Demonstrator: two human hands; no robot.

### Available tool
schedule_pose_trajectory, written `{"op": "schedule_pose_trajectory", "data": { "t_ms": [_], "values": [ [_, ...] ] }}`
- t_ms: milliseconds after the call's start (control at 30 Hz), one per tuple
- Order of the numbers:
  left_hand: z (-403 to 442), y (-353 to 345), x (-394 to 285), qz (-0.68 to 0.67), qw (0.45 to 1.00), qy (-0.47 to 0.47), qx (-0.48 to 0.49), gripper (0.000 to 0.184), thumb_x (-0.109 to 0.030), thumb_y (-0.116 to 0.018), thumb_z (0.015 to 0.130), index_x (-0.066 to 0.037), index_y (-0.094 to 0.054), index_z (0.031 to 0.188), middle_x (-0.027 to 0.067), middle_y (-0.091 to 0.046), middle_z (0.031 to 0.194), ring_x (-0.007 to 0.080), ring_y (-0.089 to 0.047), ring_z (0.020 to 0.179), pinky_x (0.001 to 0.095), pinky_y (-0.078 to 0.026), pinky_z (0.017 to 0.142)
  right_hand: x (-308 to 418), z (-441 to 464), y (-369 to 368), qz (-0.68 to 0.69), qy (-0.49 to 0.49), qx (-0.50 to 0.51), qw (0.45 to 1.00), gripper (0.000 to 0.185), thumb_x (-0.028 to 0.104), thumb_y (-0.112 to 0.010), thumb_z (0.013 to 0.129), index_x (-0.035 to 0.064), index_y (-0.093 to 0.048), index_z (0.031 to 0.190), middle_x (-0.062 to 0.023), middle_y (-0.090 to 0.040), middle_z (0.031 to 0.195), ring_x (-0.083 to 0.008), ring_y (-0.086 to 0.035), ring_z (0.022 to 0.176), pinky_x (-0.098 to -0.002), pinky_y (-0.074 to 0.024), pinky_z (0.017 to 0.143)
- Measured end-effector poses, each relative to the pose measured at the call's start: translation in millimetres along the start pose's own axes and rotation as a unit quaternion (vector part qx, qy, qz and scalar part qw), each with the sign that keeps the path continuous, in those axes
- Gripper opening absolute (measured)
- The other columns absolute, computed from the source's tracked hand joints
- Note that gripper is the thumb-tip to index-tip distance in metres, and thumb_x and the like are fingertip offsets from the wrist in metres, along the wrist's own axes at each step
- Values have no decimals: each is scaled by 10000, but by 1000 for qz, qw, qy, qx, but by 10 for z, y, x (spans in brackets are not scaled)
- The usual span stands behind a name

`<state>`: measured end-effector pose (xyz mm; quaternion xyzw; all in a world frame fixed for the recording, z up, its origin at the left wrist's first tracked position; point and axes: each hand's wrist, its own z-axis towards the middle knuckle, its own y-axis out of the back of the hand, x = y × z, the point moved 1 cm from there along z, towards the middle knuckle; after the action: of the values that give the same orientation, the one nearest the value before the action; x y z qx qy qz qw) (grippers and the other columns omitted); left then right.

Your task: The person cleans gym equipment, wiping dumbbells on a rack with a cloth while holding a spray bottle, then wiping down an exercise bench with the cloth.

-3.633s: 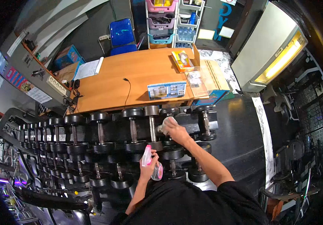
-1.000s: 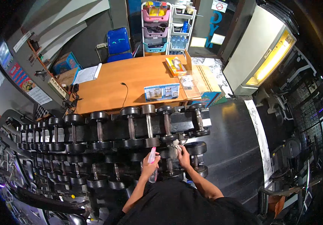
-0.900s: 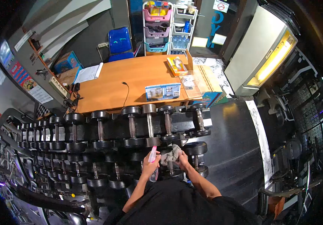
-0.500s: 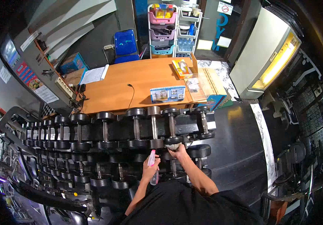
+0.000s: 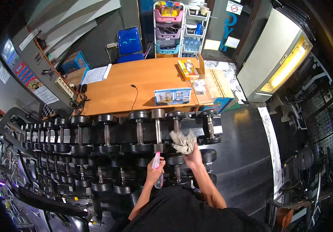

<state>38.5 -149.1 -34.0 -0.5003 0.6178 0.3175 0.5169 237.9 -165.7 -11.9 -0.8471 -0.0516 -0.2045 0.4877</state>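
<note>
My left hand (image 5: pixel 155 171) is closed around a clear spray bottle (image 5: pixel 157 160) with a pink and white top, held upright in front of the dumbbell rack. In my right hand (image 5: pixel 194 157) is a crumpled pale cloth (image 5: pixel 184 142), slightly blurred. The cloth covers the near end of a black dumbbell (image 5: pixel 176 121) on the upper tier; whether it presses on it I cannot tell. Just left of that lies a dumbbell with a bare metal handle (image 5: pixel 158 129). Another black dumbbell (image 5: pixel 210 127) rests to the right.
Several more dumbbells (image 5: pixel 80 135) line both rack tiers to the left. Behind the rack stands a wooden desk (image 5: pixel 116 89) with a desk calendar (image 5: pixel 173 96), a cable and an open notebook (image 5: pixel 96 75). A lit display fridge (image 5: pixel 273 58) is at the right.
My right hand has moved up and slightly right, and the cloth now shows spread over the dumbbell's near end. My left hand with the spray bottle has barely moved.
</note>
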Motion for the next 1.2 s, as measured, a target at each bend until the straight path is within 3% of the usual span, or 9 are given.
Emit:
{"op": "schedule_pose_trajectory", "data": {
  "t_ms": [67, 133, 200, 267, 400, 767, 933, 1000, 1200],
  "values": [
    [20, 18, -26, 5, 1000, -1, -1, 153, -94, -622, 879, -27, -585, 1012, 18, -582, 733, 78, -523, 498, 232, -419, 459, 82, 92, -170, -219, 185, -21, 958, 329, 246, -505, 954, 87, -502, 1242, -104, -574, 1220, -213, -555, 1133, -402, -436, 961],
    [17, 1, -50, 14, 1000, -13, -1, 153, -95, -623, 878, -30, -586, 1012, 18, -581, 736, 76, -521, 497, 229, -415, 458, 113, 246, -227, -582, 407, 19, 703, 325, 188, -606, 888, 70, -549, 1186, -112, -586, 1176, -287, -602, 1023, -391, -476, 869],
    [0, -18, -118, 21, 1000, -5, 1, 159, -100, -625, 878, -30, -586, 1015, 18, -584, 742, 74, -522, 501, 230, -414, 459, 51, 417, -195, -810, 364, 175, 425, 384, 150, -662, 754, 124, -586, 1130, -104, -578, 1069, -316, -548, 1004, -440, -408, 939],
    [-9, -16, -132, 9, 1000, -3, 0, 171, -104, -628, 878, -30, -583, 1025, 19, -588, 748, 74, -520, 498, 231, -413, 456, -211, 525, -23, -855, 379, 219, 280, 410, 139, -651, 733, 157, -574, 1135, -78, -561, 1016, -296, -515, 1068, -442, -394, 957],
    [-39, 58, -109, 7, 1000, -25, -17, 178, -105, -626, 882, -29, -581, 1037, 22, -591, 756, 74, -518, 494, 232, -412, 454, -287, 602, 22, -887, 341, 209, 232, 417, 157, -657, 760, 189, -566, 1165, -60, -549, 1036, -283, -505, 1060, -435, -392, 973],
    [-70, 93, 12, -16, 999, -19, -21, 177, -96, -638, 878, -28, -582, 1032, 16, -575, 755, 74, -516, 495, 231, -427, 447, -182, 153, 376, -806, 397, 302, 319, 410, 71, -620, 728, 202, -630, 1116, -40, -580, 1132, -250, -502, 1139, -460, -349, 1057],
    [-54, 97, 5, 12, 1000, -20, 1, 174, -99, -645, 875, -39, -588, 1028, 10, -570, 722, 67, -509, 495, 235, -428, 444, -232, -85, 728, -780, 382, 239, 435, 372, 79, -650, 778, 173, -618, 1137, -48, -632, 1006, -188, -604, 974, -310, -506, 825],
    [-67, 111, 42, 21, 1000, -23, 2, 175, -103, -646, 875, -39, -589, 1027, 13, -577, 728, 67, -513, 497, 235, -431, 446, -338, -89, 1174, -655, 162, 36, 737, 292, 118, -624, 863, 105, -595, 1153, -71, -644, 1006, -158, -603, 936, -292, -490, 803],
    [-96, 128, 178, 39, 999, -22, 23, 183, -118, -653, 872, -35, -589, 1022, 24, -601, 749, 70, -528, 504, 238, -441, 450, -95, -237, 1079, -564, 292, -94, 767, 386, 187, -557, 933, -2, -474, 1259, -124, -595, 1106, -186, -540, 1020, -318, -430, 899]
  ]
}}
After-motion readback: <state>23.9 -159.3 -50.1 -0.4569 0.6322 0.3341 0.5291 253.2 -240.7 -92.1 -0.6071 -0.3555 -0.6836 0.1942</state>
